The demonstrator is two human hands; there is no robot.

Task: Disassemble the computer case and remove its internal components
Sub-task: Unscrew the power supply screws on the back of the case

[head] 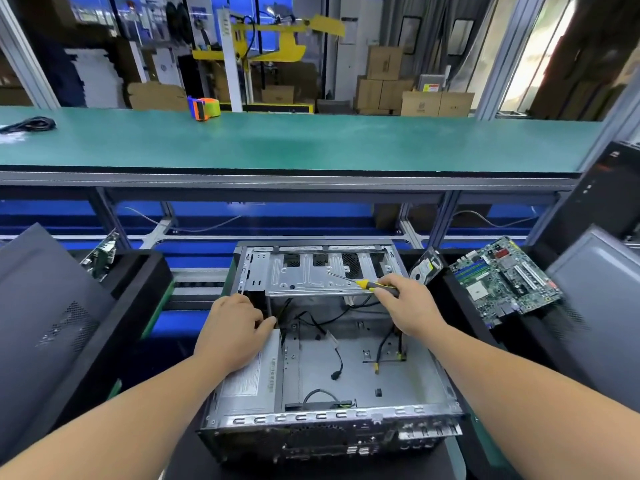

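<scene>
Computer case (398, 372) is laid open on its side at the near edge of the work area, directly below the camera, with the motherboard bay already bare and only loose cables (337, 362) left trailing across the floor of it. A yellow-handled screwdriver (363, 284) is grasped in the right hand (408, 306), its shaft lying across the drive cage (311, 271) at the far end of the case. The left hand (232, 330) is set on the power supply (252, 372) at the case's left side, with its fingers curled at the unit's far edge, near a dark upright post (whether anything is actually gripped there cannot be told).

Several risks are judged likely. The screwdriver tip could be skidded off the cage onto sheet metal if it is pressed at an angle. A cable could be snagged or torn if the power supply is pulled out before its leads are freed. Fingers could be nicked on the stamped edges of the chassis.

A removed motherboard (502, 275) is seen propped to the right, with a hard drive (424, 270) just beside it, and grey side panels (45, 306) are leaned at either side. Beyond, a long green bench (311, 143) is seen bearing a tape dispenser (204, 107) and a coiled black cord (29, 124). Cardboard boxes (384, 81) and yellow machinery (270, 39) are stacked in the workshop behind.
</scene>
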